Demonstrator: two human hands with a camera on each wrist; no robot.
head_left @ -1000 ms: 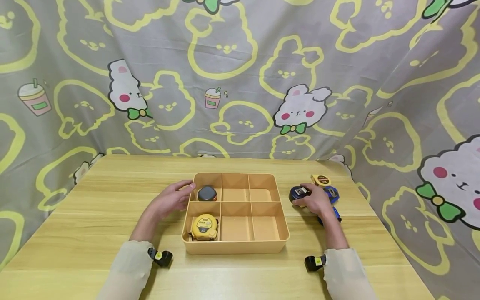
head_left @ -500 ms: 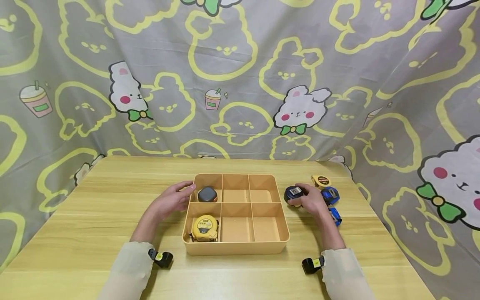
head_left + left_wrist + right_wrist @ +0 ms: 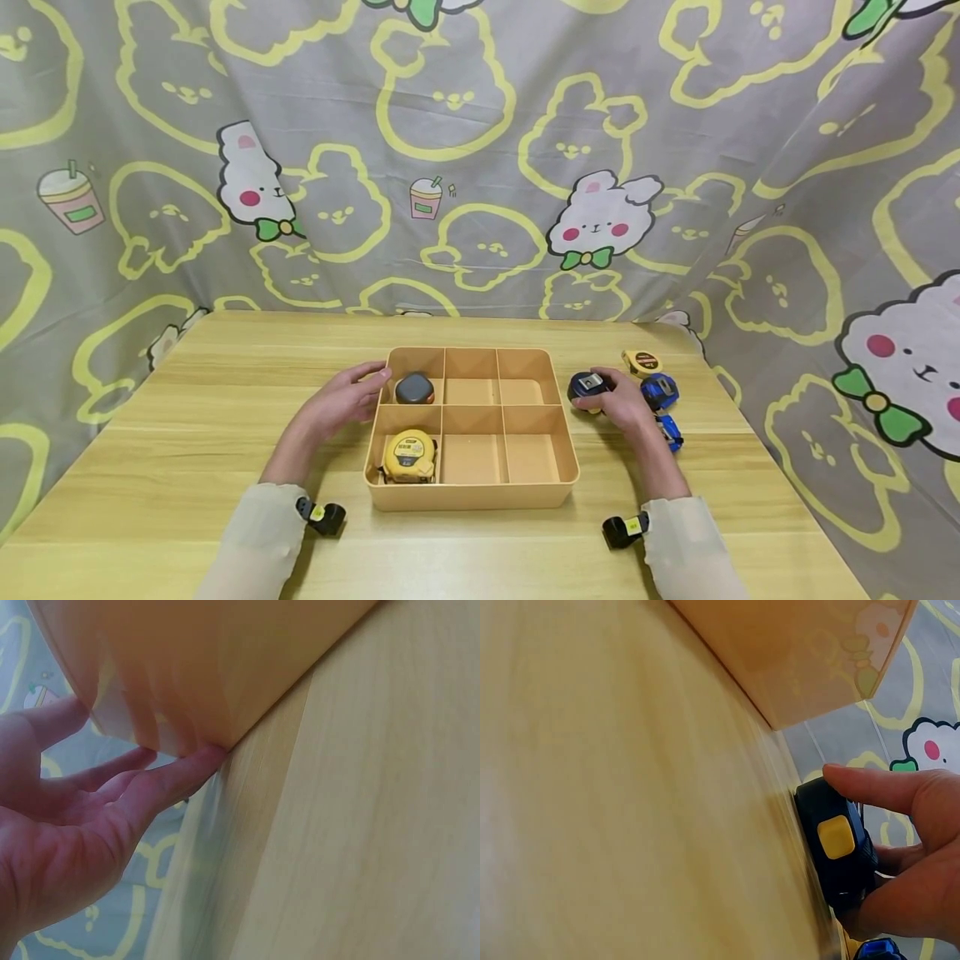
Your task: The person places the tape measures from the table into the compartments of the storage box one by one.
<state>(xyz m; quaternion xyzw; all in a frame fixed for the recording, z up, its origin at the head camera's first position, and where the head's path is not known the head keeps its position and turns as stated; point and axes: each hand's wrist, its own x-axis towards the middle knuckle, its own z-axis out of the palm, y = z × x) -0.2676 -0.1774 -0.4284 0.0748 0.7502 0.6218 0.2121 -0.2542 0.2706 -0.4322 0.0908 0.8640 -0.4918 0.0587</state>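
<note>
Across slim gap from box [image 3: 472, 497] edge, right hand [image 3: 627, 402] around dark tape measure [image 3: 583, 389], left hand [image 3: 347, 400] wide

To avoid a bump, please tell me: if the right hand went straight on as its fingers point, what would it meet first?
Probably the divided box, at its right wall; the dark tape measure in the right hand would likely touch first. Its height is unclear.

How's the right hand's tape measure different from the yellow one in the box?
The held tape measure is dark with a yellow patch; the boxed tape measure, mostly yellow. The right hand grips the dark one; the yellow one sits in the box. Both show yellow.
</note>
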